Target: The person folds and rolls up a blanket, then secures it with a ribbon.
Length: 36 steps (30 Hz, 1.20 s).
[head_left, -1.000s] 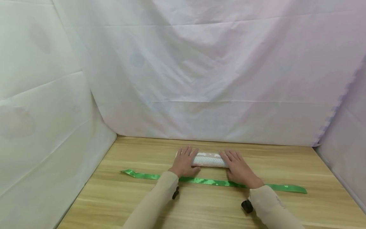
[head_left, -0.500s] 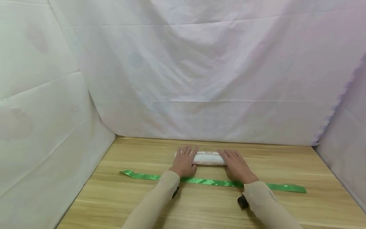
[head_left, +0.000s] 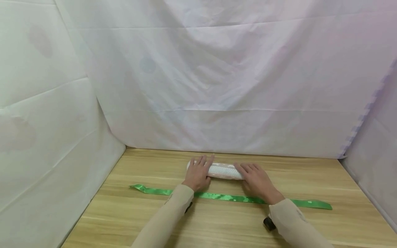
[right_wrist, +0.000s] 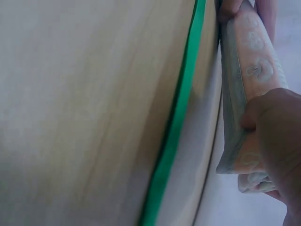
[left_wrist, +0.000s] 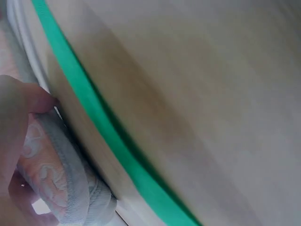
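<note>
A rolled-up towel [head_left: 224,171], whitish with a ribbed band on top, lies crosswise near the back of the table. My left hand [head_left: 198,175] grips its left part, thumb on the near side and fingers over the top. Farther right, my right hand [head_left: 258,182] holds the other end the same way. Peach cloth with pale swirls and a grey border shows on the towel [right_wrist: 256,61] in the right wrist view. Under both wrists runs a flat green ribbon [head_left: 229,197], apart from the towel on its near side.
The wooden table [head_left: 149,220] is bounded by a white cloth [head_left: 217,131] behind and pale sheets at both sides. Behind the towel, only a narrow strip of table separates it from the back cloth.
The towel roll has turned a little, its left end now slightly farther left and away from me. Both hands stay on it. The ribbon has not moved.
</note>
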Tool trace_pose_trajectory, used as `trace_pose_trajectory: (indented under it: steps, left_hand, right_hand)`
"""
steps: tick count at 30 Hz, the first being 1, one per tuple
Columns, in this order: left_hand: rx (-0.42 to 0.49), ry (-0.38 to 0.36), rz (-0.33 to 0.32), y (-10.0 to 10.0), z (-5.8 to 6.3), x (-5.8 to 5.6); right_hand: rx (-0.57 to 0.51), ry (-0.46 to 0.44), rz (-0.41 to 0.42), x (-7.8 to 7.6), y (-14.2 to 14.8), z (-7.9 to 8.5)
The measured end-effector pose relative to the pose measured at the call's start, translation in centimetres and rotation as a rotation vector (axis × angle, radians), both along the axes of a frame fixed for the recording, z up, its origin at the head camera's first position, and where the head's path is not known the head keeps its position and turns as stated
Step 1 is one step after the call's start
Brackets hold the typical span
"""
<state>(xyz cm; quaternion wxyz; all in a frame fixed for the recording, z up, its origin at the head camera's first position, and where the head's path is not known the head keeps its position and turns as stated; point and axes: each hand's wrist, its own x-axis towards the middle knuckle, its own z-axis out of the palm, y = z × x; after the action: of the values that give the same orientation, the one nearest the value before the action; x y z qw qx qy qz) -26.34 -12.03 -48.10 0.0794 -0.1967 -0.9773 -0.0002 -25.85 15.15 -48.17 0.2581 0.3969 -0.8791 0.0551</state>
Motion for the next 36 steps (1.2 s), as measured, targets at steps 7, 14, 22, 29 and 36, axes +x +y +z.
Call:
trace_pose_trajectory:
  steps: [7, 14, 22, 29, 36]
  left_hand:
    - [-0.011, 0.092, -0.067, -0.5, 0.2, -0.1]
    - [0.081, 0.07, -0.111, -1.2, 0.3, -0.2]
    - [0.096, 0.09, -0.156, -1.5, 0.1, -0.5]
    - [0.055, 0.092, -0.182, -1.4, 0.4, -0.6]
    - [0.017, 0.147, -0.242, -1.0, 0.6, -0.8]
  right_hand:
    - [0.027, 0.161, 0.093, 1.5, -0.4, 1.4]
    - [0.103, 0.174, 0.062, 3.8, -1.2, 2.3]
    - [0.16, 0.124, 0.078, 5.9, -1.2, 2.8]
    - [0.191, 0.144, 0.141, 7.2, -1.3, 3.3]
    - [0.16, 0.21, 0.2, 8.4, -1.8, 3.5]
